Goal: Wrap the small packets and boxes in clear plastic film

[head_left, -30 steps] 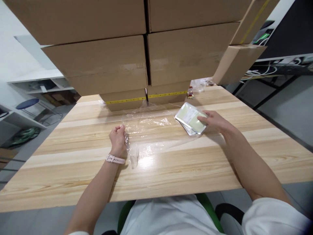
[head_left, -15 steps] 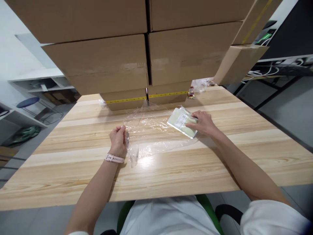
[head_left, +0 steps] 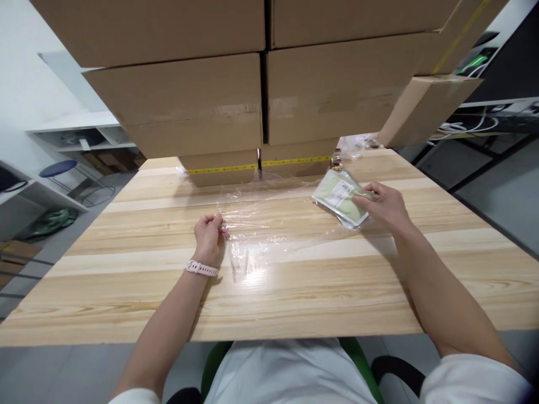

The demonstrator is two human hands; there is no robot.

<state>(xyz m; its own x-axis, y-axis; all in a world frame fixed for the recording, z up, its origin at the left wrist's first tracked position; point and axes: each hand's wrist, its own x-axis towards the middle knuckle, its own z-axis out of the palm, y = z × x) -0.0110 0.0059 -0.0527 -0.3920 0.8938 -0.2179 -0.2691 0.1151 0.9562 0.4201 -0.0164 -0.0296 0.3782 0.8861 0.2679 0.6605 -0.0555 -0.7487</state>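
Stacked cardboard boxes (head_left: 261, 95) stand at the far edge of the wooden desk (head_left: 295, 292). A clear plastic bag (head_left: 269, 224) lies spread on it. The left hand (head_left: 209, 237) pinches the bag's left edge, fingers closed. The right hand (head_left: 385, 206) grips a pale green packet (head_left: 339, 197) at the bag's right end.

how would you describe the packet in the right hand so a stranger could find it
Start at the cardboard boxes stacked at the table's far edge. Just before them, right of centre, the right hand holds a flat pale green packet with a white label, unlike the clear plastic film beside it.
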